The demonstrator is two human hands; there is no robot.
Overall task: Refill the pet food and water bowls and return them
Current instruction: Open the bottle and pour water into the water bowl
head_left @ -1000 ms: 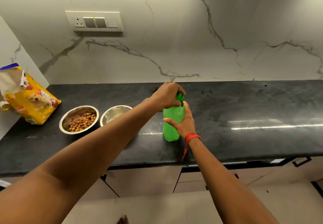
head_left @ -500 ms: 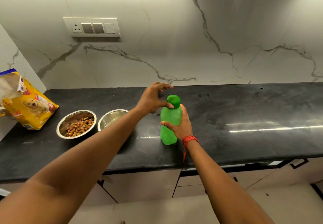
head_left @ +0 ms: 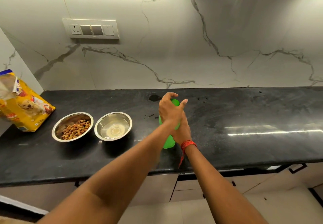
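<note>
The left arm reaches in from the lower left and crosses in front of the right wrist. The left hand (head_left: pixel 168 111) sits on top of the bottle (head_left: pixel 168 143), fingers curled over the far side of the green cap (head_left: pixel 175 102) and thumb raised on the near right, so the cap is gripped between them. The right arm comes up from the lower right, with a red thread (head_left: pixel 187 144) tied at the wrist. The right hand (head_left: pixel 181 131) is wrapped round the bottle's middle. Its fingers are mostly hidden behind the left wrist.

The bottle stands upright on the black worktop (head_left: pixel 244 111), right of both bowls and apart from them. It bears no label that can be seen.

The food bowl (head_left: pixel 68 119) holds brown kibble (head_left: pixel 76 129). The water bowl (head_left: pixel 104 118) stands just beside it on the right, with a little clear water in the bottom. At the far left leans an opened yellow bag (head_left: pixel 22 108) with a puppy pictured on it. Its writing is too blurred to read.

A switch panel (head_left: pixel 90 28) with one socket is set in the marble wall (head_left: pixel 174 48) behind. Pale cabinet fronts (head_left: pixel 188 188) show under the worktop edge.
</note>
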